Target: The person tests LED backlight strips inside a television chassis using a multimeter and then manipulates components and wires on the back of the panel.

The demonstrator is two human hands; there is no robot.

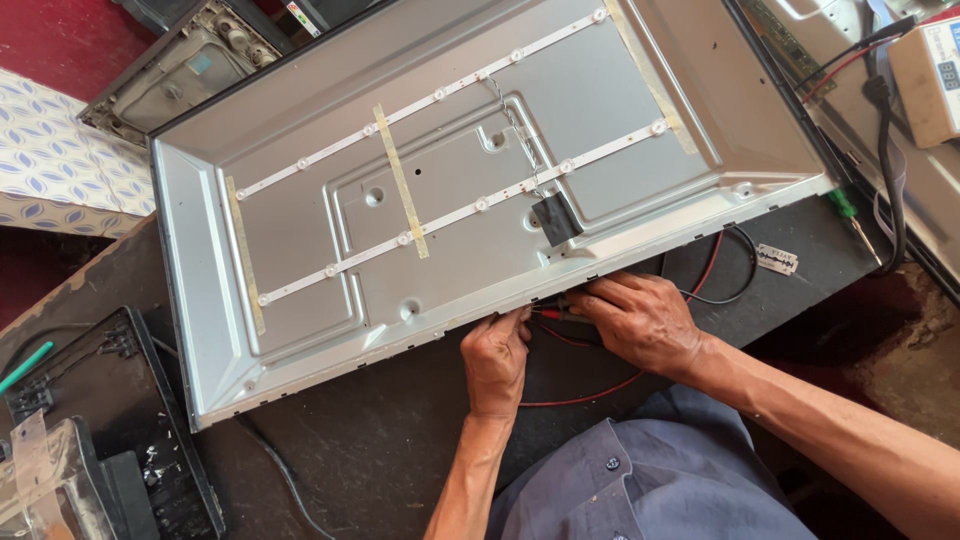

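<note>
Your left hand point(495, 358) pinches the panel point(470, 190) edge on the bench point(380, 450); right hand point(640, 318) pinches probes point(560, 313) against it. A slip could short the contacts; red lead point(590, 395) may snag.

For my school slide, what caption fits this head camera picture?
Two hands, left hand and right hand, hold red and black wires against the near edge of a big metal panel.

Grey metal panel point(300, 290), flat, tilted
</note>
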